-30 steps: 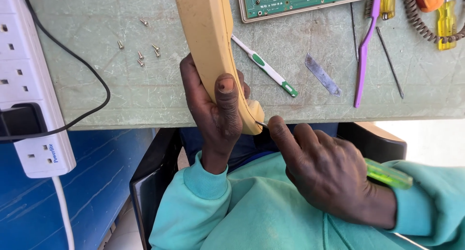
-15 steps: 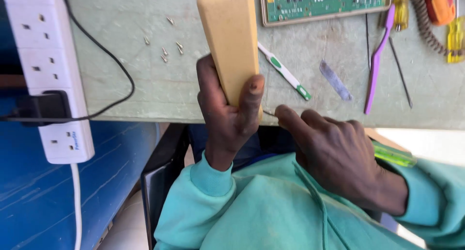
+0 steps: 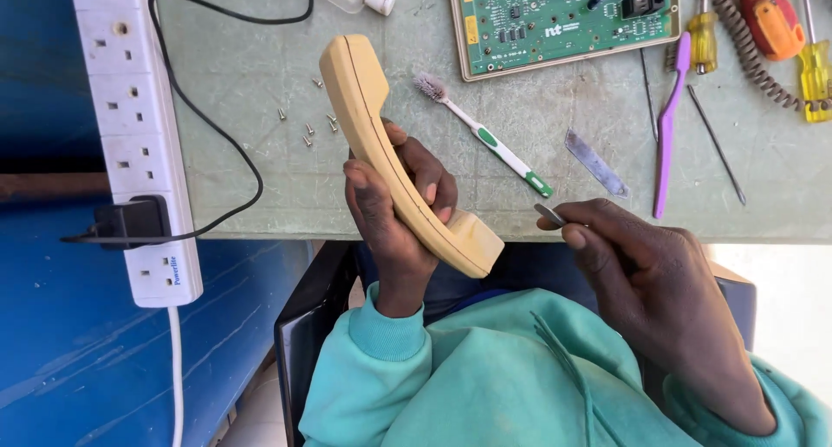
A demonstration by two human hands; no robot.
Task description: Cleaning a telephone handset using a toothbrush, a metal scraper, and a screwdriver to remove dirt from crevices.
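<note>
My left hand (image 3: 394,213) grips a beige telephone handset (image 3: 373,126) around its middle, holding it tilted over the near edge of the green worktable (image 3: 251,74). My right hand (image 3: 641,265) is to the right of the handset's lower end and pinches a small screwdriver with a grey metal tip (image 3: 549,213); the tip is clear of the handset. Most of that tool is hidden in the fist. Several loose screws (image 3: 308,126) lie on the table just left of the handset.
A green circuit board (image 3: 563,18) lies at the back. A white-green toothbrush (image 3: 490,139), a metal blade (image 3: 596,163), a purple tool (image 3: 669,126), yellow and orange screwdrivers (image 3: 815,66) and a coiled cord (image 3: 750,48) lie to the right. A white power strip (image 3: 139,135) with a black plug runs down the left.
The handset has turned in my left hand and now leans left. My right hand has pulled away to the right, so the tool tip no longer touches the handset's end.
</note>
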